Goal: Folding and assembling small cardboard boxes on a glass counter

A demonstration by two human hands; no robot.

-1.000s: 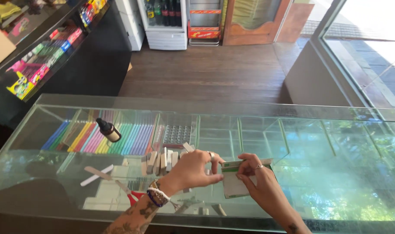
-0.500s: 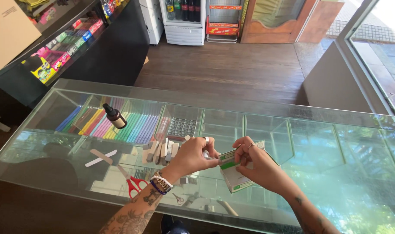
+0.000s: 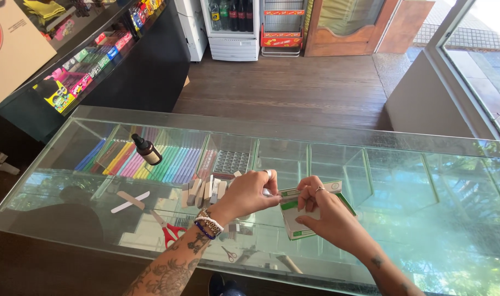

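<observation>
From the head camera, your two hands meet low in the middle of the frame, above a long glass counter (image 3: 403,164) that runs across the whole width.

Your right hand (image 3: 329,216) sits just right of centre, fingers curled and pressed onto a small white and green box (image 3: 295,225). The box is tilted, its lower end towards the bottom of the frame and its upper flap reaching up behind your knuckles. There is a ring on one finger of this hand.

Your left hand (image 3: 250,193) lies just left of centre, fingertips pressed together at the box's open top edge, pinching something small and pale there; what it is cannot be told. A ring shows on this hand too, and beaded bracelets (image 3: 208,225) circle the wrist.

Left of your left hand, a cluster of small pale sticks (image 3: 203,191) stands on the glass. Further left, a dark dropper bottle (image 3: 147,150) lies tilted on the counter top, and a pale flat strip (image 3: 130,201) lies in the lower left. Under the glass, rows of coloured pens (image 3: 151,161) fill the left compartment, and red-handled scissors (image 3: 170,233) rest lower down near your left forearm.

In the upper part of the frame, a wooden floor (image 3: 294,87) stretches back to a drinks fridge (image 3: 234,27) at top centre.
</observation>
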